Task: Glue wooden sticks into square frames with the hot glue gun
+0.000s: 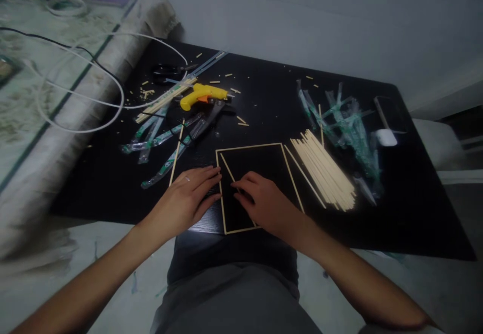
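A rectangular frame of thin wooden sticks [251, 147] lies flat on the black table. Inside it, a loose wooden stick [227, 167] slants from the upper left corner area down toward the lower side. My right hand [266, 200] pinches this stick near its middle, hiding part of it. My left hand [184, 198] rests with fingers stretched out, the fingertips against the frame's left side. Just beyond my left wrist lies another single stick [177, 153]. Right of the frame is a pile of sticks [322, 170].
A yellow glue gun [207, 93] lies at the back left, near black-handled scissors [166, 71], pliers [215, 112] and a stick bundle [166, 100]. Torn plastic wrappers [350, 122] lie at right, beside a phone [390, 112] and white case [386, 137]. A white cable [123, 100] loops at left.
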{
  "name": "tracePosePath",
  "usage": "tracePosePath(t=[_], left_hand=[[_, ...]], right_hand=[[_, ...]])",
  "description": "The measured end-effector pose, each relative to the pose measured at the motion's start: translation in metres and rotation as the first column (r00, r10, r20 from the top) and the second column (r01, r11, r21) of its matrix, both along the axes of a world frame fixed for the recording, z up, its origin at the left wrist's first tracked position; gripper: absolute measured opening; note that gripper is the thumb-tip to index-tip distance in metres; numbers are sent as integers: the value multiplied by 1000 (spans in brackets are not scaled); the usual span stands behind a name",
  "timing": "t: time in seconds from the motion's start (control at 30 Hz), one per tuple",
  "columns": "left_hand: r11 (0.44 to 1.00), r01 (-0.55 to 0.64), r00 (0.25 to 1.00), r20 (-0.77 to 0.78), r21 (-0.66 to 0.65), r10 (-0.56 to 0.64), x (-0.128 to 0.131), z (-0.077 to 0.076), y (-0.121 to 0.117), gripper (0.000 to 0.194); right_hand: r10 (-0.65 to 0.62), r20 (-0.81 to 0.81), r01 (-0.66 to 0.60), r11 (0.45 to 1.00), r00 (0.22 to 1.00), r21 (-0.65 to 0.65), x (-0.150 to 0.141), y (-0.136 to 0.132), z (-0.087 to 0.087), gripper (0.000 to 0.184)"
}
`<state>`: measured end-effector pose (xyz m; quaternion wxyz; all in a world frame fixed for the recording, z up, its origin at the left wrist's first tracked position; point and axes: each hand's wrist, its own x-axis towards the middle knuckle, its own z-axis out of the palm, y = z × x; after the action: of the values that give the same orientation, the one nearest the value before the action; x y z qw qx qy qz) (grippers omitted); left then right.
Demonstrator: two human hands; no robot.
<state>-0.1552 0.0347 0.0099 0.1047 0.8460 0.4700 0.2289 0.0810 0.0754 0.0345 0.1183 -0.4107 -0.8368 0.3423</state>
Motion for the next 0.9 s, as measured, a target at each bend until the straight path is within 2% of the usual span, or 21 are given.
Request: tracePosePath(t=[0.43, 0.7, 0.9], left_hand=[[1000, 19, 1000, 17, -25, -18, -4, -5, -2, 43], [998, 8, 998, 63, -63, -4, -3, -4, -2, 42], [998, 12, 998, 59, -58, -8, -3, -3, -1, 40]], right_hand=[[-19, -72, 14, 997, 997, -70, -13, 8, -1, 25], [-61, 44, 65, 994, 997, -85, -20, 9, 7, 21], [-40, 25, 43, 989, 999, -138, -16, 12, 12, 20]])
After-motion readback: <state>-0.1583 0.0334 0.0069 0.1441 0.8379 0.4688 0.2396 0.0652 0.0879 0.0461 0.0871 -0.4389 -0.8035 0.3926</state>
